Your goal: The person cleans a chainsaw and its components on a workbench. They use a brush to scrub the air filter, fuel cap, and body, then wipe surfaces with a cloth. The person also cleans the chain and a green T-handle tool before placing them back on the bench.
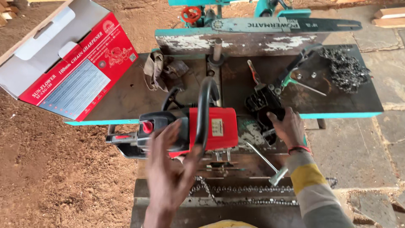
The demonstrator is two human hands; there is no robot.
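Note:
A red and black chainsaw body [211, 126] lies on a dark metal workbench [126, 97], its curved black front handle arching over it. My left hand [168, 169] hovers over the saw's rear part with fingers spread, close to the black housing; whether it touches is unclear. My right hand [289, 126] grips a black side cover part [263, 103] at the saw's right end. A saw chain [244, 194] lies stretched along the bench's near edge. A metal wrench [265, 162] lies slanted below the saw.
A red and white cardboard box [71, 63] stands open at the left. A bare guide bar [291, 24] rests on a teal machine at the back. A heaped chain [346, 69], a green-handled tool [295, 80] and a crumpled rag [158, 69] lie on the bench. Sawdust covers the ground at left.

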